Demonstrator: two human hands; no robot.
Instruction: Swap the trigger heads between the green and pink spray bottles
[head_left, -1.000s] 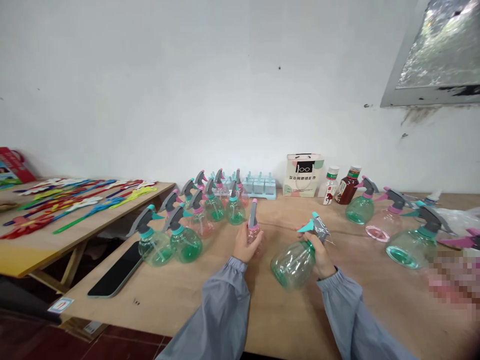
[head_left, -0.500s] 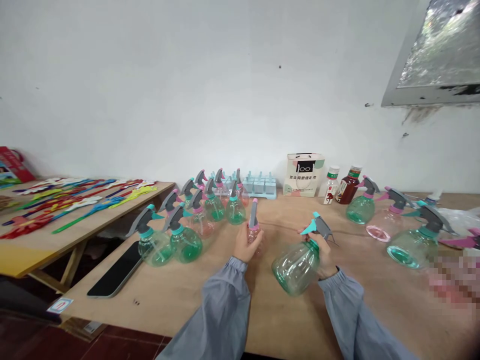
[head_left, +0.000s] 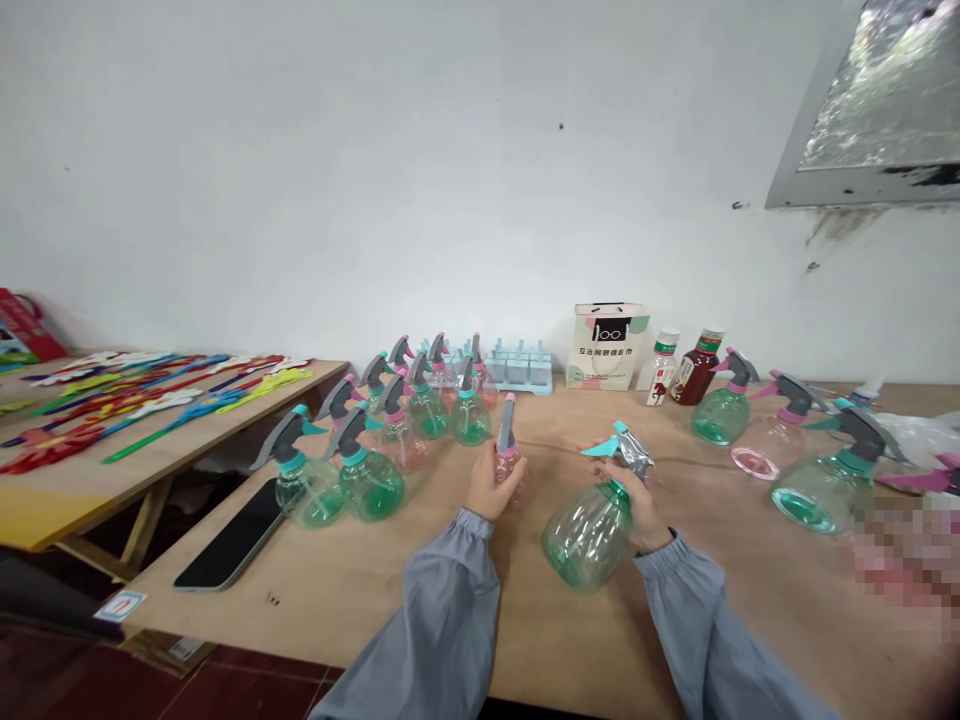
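green spray bottle (head_left: 587, 537): glossy clear plastic (squat, round), right-hand grip (head_left: 637, 500).

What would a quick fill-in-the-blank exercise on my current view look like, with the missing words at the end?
The left hand grips an upright spray bottle whose collar is ____.
The green-tinted bottle in the right hand is not upright but ____.
The phone lies flat on the table with its dark screen facing ____.
The front of the paper bag shows a picture of a pair of ____.

Missing words: pink; tilted; up; glasses.
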